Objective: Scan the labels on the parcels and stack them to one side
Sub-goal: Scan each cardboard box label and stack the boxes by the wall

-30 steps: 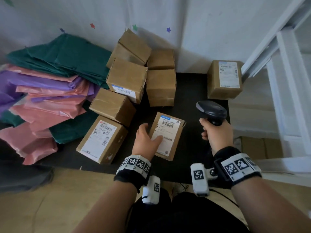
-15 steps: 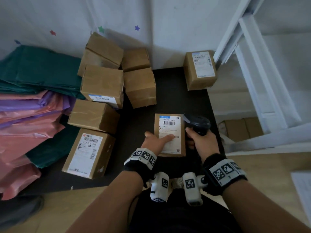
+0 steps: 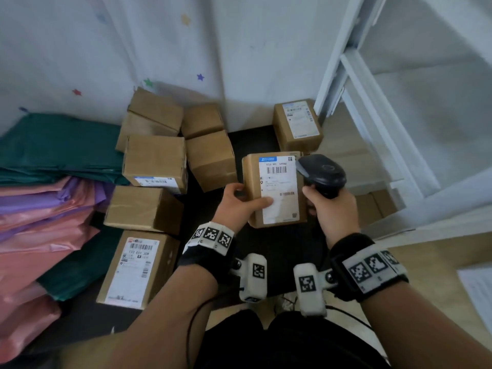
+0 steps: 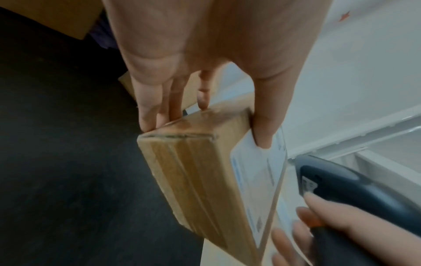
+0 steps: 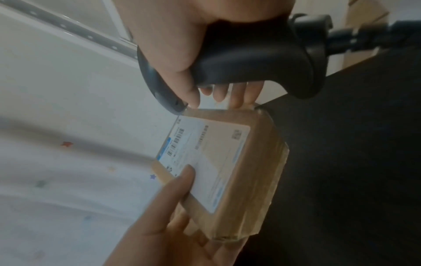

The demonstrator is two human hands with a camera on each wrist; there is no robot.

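Note:
My left hand (image 3: 253,195) holds a small brown parcel (image 3: 277,190) lifted off the black mat (image 3: 279,251), thumb on its white barcode label and fingers under its left side. The label faces up towards me. My right hand (image 3: 327,206) grips the handle of a black barcode scanner (image 3: 322,174), whose head sits right beside the parcel's upper right edge. In the left wrist view the parcel (image 4: 200,171) is pinched between thumb and fingers, with the scanner (image 4: 355,190) close on its right. The right wrist view shows the scanner (image 5: 250,59) directly above the labelled parcel (image 5: 227,171).
Several brown boxes (image 3: 157,161) are heaped against the wall at the left. One labelled box (image 3: 135,267) lies near me and another (image 3: 298,123) stands alone at the far right. Pink, purple and green mailer bags (image 3: 40,222) lie far left. A white frame (image 3: 372,102) is on the right.
My left hand has picked the parcel up off the mat and turned it square to me. The right hand has brought the scanner in against the parcel's right side.

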